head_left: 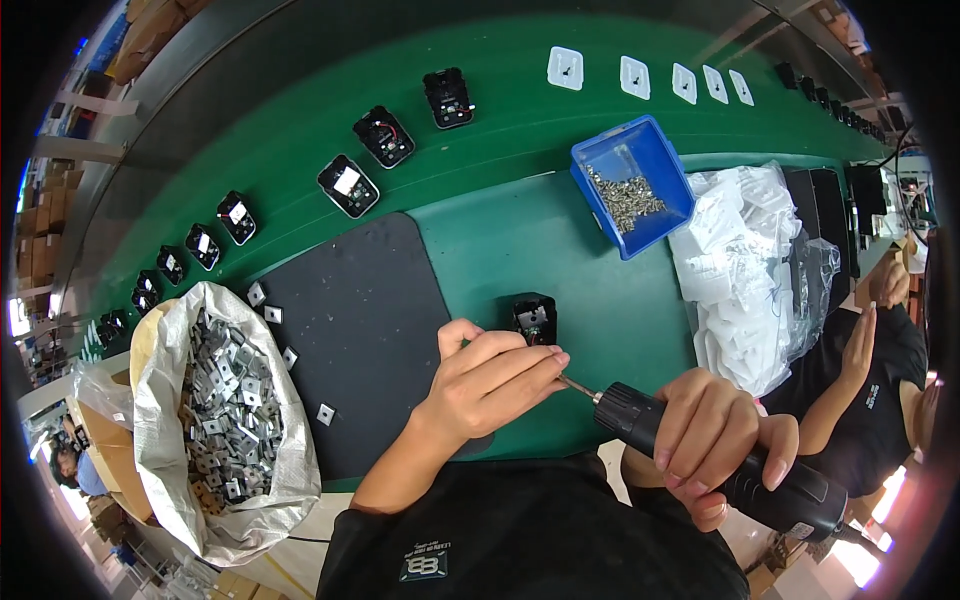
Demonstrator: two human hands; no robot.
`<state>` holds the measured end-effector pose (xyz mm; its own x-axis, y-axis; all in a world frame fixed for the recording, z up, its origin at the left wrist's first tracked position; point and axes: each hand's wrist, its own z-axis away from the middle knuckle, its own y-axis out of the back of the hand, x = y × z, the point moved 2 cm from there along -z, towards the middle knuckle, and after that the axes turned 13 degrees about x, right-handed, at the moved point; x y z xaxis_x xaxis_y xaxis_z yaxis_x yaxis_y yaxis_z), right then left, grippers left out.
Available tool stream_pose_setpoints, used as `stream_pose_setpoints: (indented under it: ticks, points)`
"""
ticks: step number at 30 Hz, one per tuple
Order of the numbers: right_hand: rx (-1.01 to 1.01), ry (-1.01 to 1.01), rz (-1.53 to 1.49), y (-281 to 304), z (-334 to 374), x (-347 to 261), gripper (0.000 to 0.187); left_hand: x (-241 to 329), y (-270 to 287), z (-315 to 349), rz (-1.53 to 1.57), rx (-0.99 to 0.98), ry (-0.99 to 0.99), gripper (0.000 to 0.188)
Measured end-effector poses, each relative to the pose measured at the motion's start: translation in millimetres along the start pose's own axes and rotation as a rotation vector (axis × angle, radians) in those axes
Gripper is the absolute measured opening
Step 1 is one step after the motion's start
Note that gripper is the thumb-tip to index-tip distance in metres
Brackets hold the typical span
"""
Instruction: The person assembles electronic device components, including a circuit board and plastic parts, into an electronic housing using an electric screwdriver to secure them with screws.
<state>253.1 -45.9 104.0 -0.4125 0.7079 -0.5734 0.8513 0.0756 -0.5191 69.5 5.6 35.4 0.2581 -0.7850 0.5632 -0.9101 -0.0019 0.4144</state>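
Two hands show in the head view: the right hand (718, 440) clasps a black electric screwdriver (632, 414), its bit (580, 387) near the curled left hand (490, 385), whose hold I cannot tell. A black housing (536, 311) sits just beyond on green matting (620, 310).

Black mat (350, 310) at left; clear bag of white parts (742, 225) at right; white trays (558, 64) beyond.

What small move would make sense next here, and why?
Probably the right hand should bring the bit of the black power screwdriver over the open black housing. The bit's tip is at the fingertips of the left hand, aimed away from the housing, which lies just beyond that hand. Whether the tip carries a screw is unclear.
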Motion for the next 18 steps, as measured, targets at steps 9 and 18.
stream_pose_setpoints:
  ticks: [9,18]
  points:
    - [-0.031,-0.081,-0.053,-0.6,-1.8,5.8,0.043,-10.6,3.5,6.8,0.149,-0.005,0.028,0.04]
    - [0.056,-0.073,0.239,2.2,11.5,42.6,0.038,-36.7,11.2,4.7,-0.052,-0.552,0.294,0.094]
